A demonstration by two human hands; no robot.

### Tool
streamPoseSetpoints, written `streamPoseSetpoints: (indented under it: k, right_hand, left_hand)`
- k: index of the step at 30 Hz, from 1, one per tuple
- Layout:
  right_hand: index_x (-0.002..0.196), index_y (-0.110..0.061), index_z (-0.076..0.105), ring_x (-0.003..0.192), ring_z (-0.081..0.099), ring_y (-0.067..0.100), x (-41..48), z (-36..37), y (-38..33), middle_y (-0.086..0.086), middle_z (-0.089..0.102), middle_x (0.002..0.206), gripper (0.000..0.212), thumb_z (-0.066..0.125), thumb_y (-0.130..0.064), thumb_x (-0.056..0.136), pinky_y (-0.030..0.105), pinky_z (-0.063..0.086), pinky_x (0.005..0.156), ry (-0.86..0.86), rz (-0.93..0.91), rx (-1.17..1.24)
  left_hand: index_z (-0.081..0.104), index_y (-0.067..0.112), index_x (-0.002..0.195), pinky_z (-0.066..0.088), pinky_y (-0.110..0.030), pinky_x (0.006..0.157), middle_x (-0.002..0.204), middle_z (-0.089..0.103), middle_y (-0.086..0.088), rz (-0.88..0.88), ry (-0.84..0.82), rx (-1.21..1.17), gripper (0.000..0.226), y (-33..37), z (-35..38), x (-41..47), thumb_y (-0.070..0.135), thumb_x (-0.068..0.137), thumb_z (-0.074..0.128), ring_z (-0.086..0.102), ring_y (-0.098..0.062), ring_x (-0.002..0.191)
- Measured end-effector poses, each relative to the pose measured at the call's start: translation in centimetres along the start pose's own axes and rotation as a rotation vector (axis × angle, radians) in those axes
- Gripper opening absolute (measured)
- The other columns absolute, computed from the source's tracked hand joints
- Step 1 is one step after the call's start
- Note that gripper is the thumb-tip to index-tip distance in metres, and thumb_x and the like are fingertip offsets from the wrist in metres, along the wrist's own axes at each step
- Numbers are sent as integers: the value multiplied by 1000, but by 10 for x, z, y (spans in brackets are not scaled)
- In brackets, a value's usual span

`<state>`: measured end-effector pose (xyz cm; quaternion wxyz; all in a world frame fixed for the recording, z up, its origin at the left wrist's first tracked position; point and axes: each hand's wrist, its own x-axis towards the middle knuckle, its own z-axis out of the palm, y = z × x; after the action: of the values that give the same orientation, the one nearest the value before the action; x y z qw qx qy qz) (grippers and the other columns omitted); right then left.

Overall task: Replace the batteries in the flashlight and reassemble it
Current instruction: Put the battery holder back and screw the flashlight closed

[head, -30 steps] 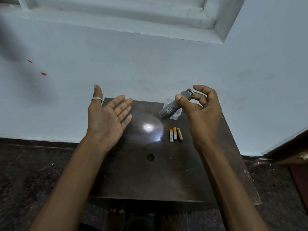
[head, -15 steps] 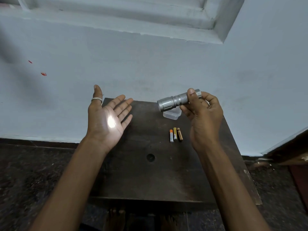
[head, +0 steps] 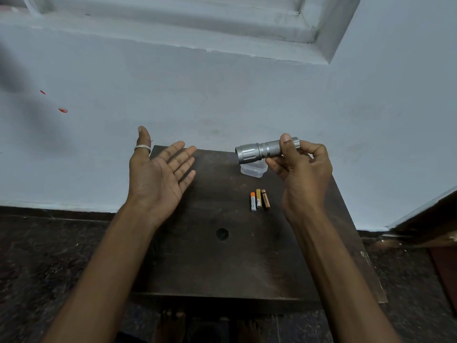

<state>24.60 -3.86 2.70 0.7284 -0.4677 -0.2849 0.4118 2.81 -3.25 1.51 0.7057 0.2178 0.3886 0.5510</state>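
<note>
My right hand (head: pixel 300 174) grips the tail end of a small silver flashlight (head: pixel 259 151), held level above the table with its lens pointing left. No light spot shows on my palm. My left hand (head: pixel 158 174) is held up open, palm facing right, with a silver ring on the thumb and nothing in it. Three small batteries (head: pixel 259 199) lie side by side on the dark wooden table (head: pixel 222 263), just below the flashlight: one white with an orange tip, one yellow, one brown.
A small clear plastic container (head: pixel 253 170) stands at the table's far edge under the flashlight. A round hole (head: pixel 222 233) sits in the tabletop's middle. A pale wall stands right behind the table. A dark stone floor surrounds it, and bare feet show under the near edge.
The flashlight swung from pointing down at the table to level, aimed at my left palm. The light spot moved from the table to my palm and is gone now.
</note>
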Motion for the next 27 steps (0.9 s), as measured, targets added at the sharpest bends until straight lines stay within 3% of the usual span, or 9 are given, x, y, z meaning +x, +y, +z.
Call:
streamPoseSetpoints:
  k: [13, 17, 22, 27]
  right_hand:
    - [94, -5, 59, 67, 72, 16, -2, 1, 2, 4, 68, 72, 19, 75, -14, 89, 33, 62, 66, -54, 32, -41]
    - [110, -4, 57, 69, 72, 13, -3, 4, 0, 2, 69, 79, 32, 77, -15, 88, 30, 62, 66, -65, 37, -69]
    - [115, -12, 54, 77, 74, 18, -6, 7, 2, 21, 71, 98, 40, 80, -15, 85, 38, 63, 72, -113, 13, -176]
    - [113, -9, 59, 85, 75, 25, -11, 13, 6, 13, 74, 96, 41, 83, -16, 81, 34, 61, 69, -147, -58, -284]
  left_hand:
    - [51, 15, 142, 33, -44, 117, 135, 65, -5, 11, 10, 33, 87, -1, 0, 0, 79, 87, 35, 52, -20, 133]
    - [61, 21, 131, 43, -40, 109, 124, 72, 3, 54, 42, 279, 65, -3, 8, -1, 69, 93, 41, 64, -14, 119]
    - [67, 28, 123, 49, -39, 104, 120, 72, 11, 111, -106, 597, 33, -19, 20, -3, 45, 98, 52, 66, -9, 115]
    - [65, 29, 130, 50, -20, 93, 117, 73, 15, 231, -289, 932, 37, -30, 20, -5, 29, 94, 66, 65, 3, 109]
